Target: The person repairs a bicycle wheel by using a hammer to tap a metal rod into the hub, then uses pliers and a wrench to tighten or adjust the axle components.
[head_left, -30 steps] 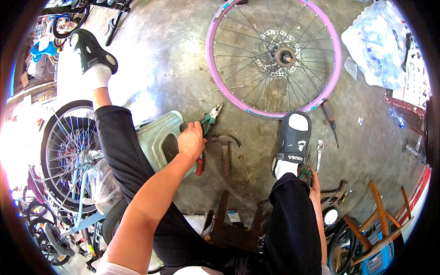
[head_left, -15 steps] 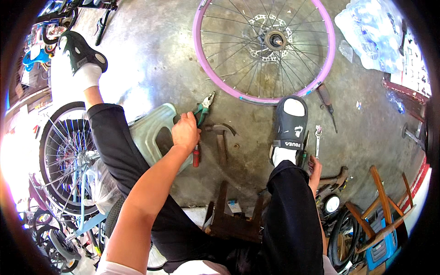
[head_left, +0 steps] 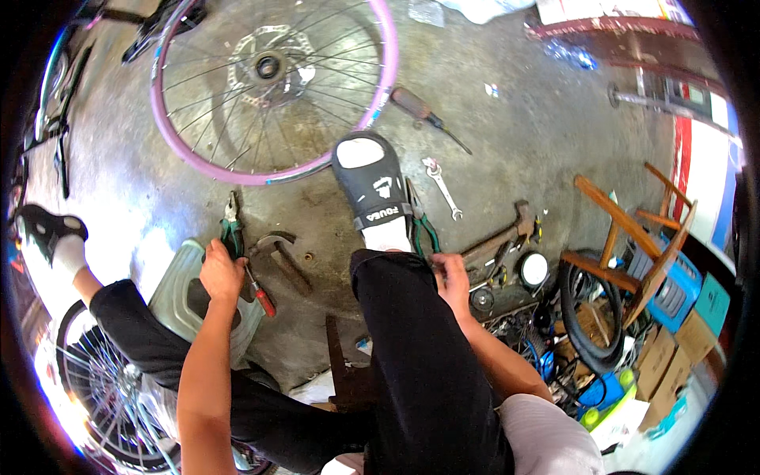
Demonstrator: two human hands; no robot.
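Note:
My left hand (head_left: 222, 271) is low over the floor, its fingers curled round the lower end of green-handled pliers (head_left: 231, 228). Its fingertips are hidden underneath. A red-handled screwdriver (head_left: 263, 299) lies right beside it, and a hammer (head_left: 286, 261) just to its right. Past my right knee, my right hand (head_left: 453, 286) holds nothing that I can see, its fingers loosely bent and apart, some hidden by the trouser leg. Nearest to it are a second pair of green-handled pliers (head_left: 422, 223), by my shoe (head_left: 370, 180), and a wooden-handled hammer (head_left: 495, 239).
A purple wheel rim (head_left: 161, 107) lies ahead. A large screwdriver (head_left: 416, 104) and a spanner (head_left: 444, 192) are on the floor. At left stand a pale green stool (head_left: 176, 277) and a bicycle wheel (head_left: 103, 396). Right are a tyre (head_left: 590, 352) and a wooden stool (head_left: 625, 218).
The view has turned right, so the floor things sit farther left. More of my right hand and forearm shows. My left hand stays by the same pliers, which have not moved on the floor.

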